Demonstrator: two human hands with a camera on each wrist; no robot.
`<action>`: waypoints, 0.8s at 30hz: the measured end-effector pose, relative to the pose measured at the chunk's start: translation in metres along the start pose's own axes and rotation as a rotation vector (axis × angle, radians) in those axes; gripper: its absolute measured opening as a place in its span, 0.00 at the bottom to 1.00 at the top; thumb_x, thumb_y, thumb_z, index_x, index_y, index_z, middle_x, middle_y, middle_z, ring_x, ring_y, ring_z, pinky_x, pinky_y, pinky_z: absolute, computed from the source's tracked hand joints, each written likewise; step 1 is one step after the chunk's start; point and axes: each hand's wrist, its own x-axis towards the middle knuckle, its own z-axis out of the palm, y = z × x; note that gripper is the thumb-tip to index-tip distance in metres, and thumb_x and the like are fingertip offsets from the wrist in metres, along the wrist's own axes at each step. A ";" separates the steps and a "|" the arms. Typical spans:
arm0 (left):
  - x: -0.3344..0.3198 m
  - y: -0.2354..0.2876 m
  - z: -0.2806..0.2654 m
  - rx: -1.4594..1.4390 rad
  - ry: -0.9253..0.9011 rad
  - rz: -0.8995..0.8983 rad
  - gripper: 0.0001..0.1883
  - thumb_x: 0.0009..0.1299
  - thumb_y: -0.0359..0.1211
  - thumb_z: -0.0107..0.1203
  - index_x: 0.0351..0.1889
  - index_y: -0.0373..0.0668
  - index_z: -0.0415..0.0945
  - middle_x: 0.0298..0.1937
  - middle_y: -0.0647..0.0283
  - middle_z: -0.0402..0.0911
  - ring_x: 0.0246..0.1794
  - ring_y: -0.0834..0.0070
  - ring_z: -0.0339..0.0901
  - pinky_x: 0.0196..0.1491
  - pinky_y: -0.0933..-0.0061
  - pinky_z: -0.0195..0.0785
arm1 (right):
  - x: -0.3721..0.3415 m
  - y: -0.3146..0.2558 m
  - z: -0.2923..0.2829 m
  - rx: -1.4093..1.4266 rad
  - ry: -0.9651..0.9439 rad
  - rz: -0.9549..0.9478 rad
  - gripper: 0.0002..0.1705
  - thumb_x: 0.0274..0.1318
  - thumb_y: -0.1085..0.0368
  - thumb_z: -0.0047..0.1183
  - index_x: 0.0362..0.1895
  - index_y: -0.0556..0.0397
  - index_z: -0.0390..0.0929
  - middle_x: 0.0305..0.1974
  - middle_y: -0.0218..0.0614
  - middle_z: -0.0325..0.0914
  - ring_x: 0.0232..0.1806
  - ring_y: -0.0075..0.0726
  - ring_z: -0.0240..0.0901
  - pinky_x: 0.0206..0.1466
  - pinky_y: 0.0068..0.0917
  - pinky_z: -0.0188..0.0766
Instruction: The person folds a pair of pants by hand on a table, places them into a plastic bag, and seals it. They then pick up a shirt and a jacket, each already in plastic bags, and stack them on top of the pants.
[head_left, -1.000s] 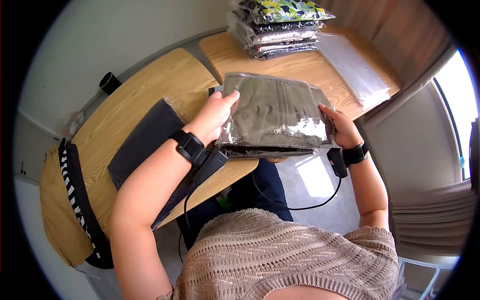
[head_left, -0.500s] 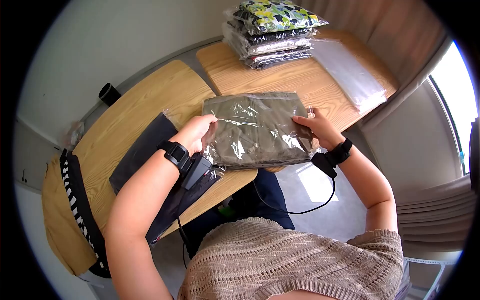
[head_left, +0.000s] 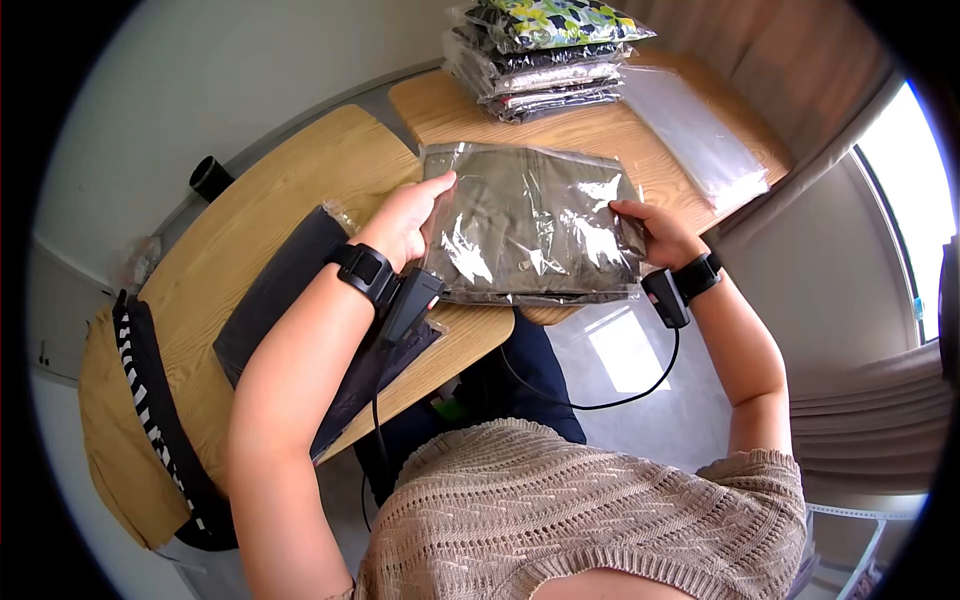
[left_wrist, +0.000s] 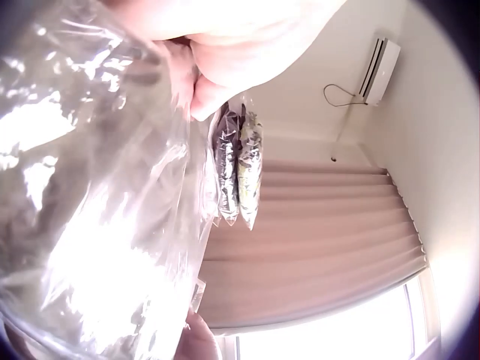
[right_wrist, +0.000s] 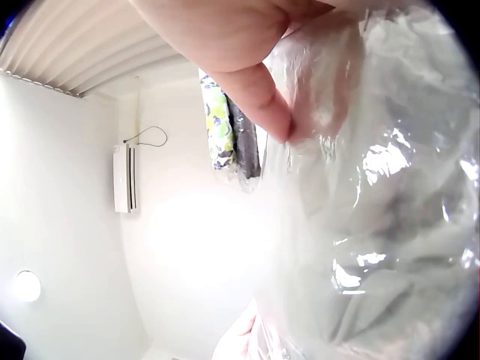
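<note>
An olive garment in a clear plastic bag [head_left: 530,225] is held up over the near table edge in the head view. My left hand [head_left: 405,222] grips its left side, thumb on the front. On the opposite side my right hand [head_left: 668,235] grips the bag, thumb on top and the other fingers behind. The left wrist view has the shiny bag [left_wrist: 97,202] below the left hand [left_wrist: 232,52]. In the right wrist view the right hand [right_wrist: 232,52] pinches the bag's edge [right_wrist: 375,195].
A dark bagged garment [head_left: 285,290] lies on the left table [head_left: 310,160]. Farther left are a black-and-white striped piece [head_left: 155,420] and a tan garment [head_left: 110,430]. Bagged garments are stacked [head_left: 550,70] on the back table, beside flat clear bags [head_left: 695,135]. A black cup-like object [head_left: 210,178] stands behind.
The bagged olive garment was lowered toward the table, then raised again with both hands still gripping its sides. The stacked garments have stayed in place.
</note>
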 end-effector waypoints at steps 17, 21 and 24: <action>-0.016 -0.008 0.020 -0.148 -0.053 0.180 0.10 0.70 0.39 0.52 0.36 0.42 0.74 0.35 0.62 0.80 0.35 0.68 0.78 0.39 0.58 0.73 | -0.032 -0.035 0.020 -0.106 0.193 -0.167 0.09 0.58 0.64 0.52 0.36 0.58 0.77 0.30 0.36 0.79 0.27 0.31 0.77 0.33 0.31 0.79; 0.003 -0.027 0.026 -0.172 -0.079 0.107 0.10 0.70 0.38 0.52 0.36 0.41 0.73 0.35 0.62 0.78 0.33 0.67 0.77 0.38 0.57 0.73 | -0.026 -0.027 0.004 -0.120 0.276 -0.133 0.09 0.58 0.64 0.53 0.35 0.57 0.77 0.29 0.35 0.79 0.26 0.30 0.76 0.31 0.30 0.78; 0.029 -0.046 0.020 -0.165 -0.090 0.051 0.11 0.71 0.39 0.51 0.35 0.41 0.73 0.34 0.61 0.78 0.34 0.66 0.77 0.40 0.56 0.72 | -0.015 -0.016 -0.018 -0.136 0.238 -0.089 0.09 0.58 0.65 0.53 0.36 0.58 0.77 0.30 0.36 0.79 0.27 0.30 0.77 0.30 0.29 0.77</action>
